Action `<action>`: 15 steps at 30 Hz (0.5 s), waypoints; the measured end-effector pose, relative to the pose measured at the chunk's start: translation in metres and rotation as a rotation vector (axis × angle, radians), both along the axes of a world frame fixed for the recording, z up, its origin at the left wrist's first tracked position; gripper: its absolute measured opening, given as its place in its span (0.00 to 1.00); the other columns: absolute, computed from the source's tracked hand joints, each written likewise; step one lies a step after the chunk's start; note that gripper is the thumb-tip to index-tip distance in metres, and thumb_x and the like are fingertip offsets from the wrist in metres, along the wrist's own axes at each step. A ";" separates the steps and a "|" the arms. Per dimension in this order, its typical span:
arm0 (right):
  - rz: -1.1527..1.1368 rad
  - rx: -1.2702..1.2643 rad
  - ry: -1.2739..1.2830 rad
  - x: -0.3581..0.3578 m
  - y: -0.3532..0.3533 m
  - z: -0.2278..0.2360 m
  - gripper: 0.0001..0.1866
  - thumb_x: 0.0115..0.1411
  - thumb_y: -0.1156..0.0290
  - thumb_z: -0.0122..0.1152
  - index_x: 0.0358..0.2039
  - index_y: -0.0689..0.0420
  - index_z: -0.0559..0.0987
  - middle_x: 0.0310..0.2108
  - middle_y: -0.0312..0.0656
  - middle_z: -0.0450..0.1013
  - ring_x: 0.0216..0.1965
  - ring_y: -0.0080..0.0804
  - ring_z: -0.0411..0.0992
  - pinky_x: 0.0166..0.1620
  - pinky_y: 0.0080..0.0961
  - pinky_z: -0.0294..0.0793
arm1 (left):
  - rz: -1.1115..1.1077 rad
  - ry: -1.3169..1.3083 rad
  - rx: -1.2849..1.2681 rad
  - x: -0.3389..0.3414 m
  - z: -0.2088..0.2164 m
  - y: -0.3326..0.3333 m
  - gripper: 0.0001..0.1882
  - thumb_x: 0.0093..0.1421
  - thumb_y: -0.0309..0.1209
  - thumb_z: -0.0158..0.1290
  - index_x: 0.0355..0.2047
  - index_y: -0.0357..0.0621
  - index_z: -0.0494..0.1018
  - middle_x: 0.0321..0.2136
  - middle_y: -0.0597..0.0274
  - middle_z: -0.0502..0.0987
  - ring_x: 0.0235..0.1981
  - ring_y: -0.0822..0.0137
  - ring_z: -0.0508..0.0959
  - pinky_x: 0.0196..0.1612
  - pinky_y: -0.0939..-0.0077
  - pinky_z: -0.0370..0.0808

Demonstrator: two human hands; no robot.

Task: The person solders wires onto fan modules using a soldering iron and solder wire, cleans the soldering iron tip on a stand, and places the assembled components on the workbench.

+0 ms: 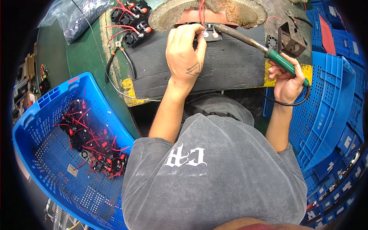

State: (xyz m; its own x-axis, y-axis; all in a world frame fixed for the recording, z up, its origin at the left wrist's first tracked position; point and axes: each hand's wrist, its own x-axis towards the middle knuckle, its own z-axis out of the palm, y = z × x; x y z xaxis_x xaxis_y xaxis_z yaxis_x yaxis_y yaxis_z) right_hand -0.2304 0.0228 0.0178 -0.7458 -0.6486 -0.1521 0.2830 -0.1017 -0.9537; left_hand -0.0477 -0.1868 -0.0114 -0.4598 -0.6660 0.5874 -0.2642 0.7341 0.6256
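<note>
My right hand grips a soldering iron by its green handle. Its metal shaft slants up and left, and the tip reaches a black electrical part with round red-and-white terminals at the bench's far side. Over the left portion of that part is my left hand, back upward and fingers closed. Its fingertips meet beside the terminals, where red wires rise; what they pinch is hidden. Behind the part stands a rusty reddish block in a crusted, worn round metal piece.
Left on the bench lie pliers, fan assemblies with red wires and a clear bag. A brown metal bracket stands right. A blue basket of wired parts is at my left; blue crates stack at right.
</note>
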 end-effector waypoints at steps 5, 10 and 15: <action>-0.016 -0.009 -0.019 -0.001 0.000 -0.002 0.28 0.67 0.54 0.35 0.49 0.67 0.73 0.36 0.62 0.77 0.26 0.37 0.77 0.29 0.26 0.77 | 0.006 0.008 0.005 0.000 -0.002 0.000 0.10 0.49 0.18 0.59 0.33 0.41 0.76 0.27 0.63 0.77 0.27 0.66 0.73 0.33 0.75 0.72; -0.013 -0.036 -0.034 0.001 0.004 0.001 0.28 0.67 0.54 0.35 0.49 0.67 0.73 0.35 0.62 0.77 0.26 0.37 0.77 0.29 0.26 0.77 | 0.009 0.008 0.022 0.004 0.001 0.003 0.10 0.48 0.18 0.59 0.33 0.41 0.76 0.27 0.63 0.77 0.26 0.66 0.73 0.33 0.75 0.72; -0.005 -0.014 -0.019 0.001 0.002 0.000 0.28 0.67 0.55 0.36 0.49 0.67 0.72 0.35 0.62 0.77 0.26 0.37 0.77 0.29 0.26 0.77 | -0.017 -0.002 0.104 0.012 0.002 0.007 0.09 0.48 0.18 0.58 0.31 0.41 0.76 0.28 0.60 0.77 0.31 0.59 0.75 0.37 0.69 0.72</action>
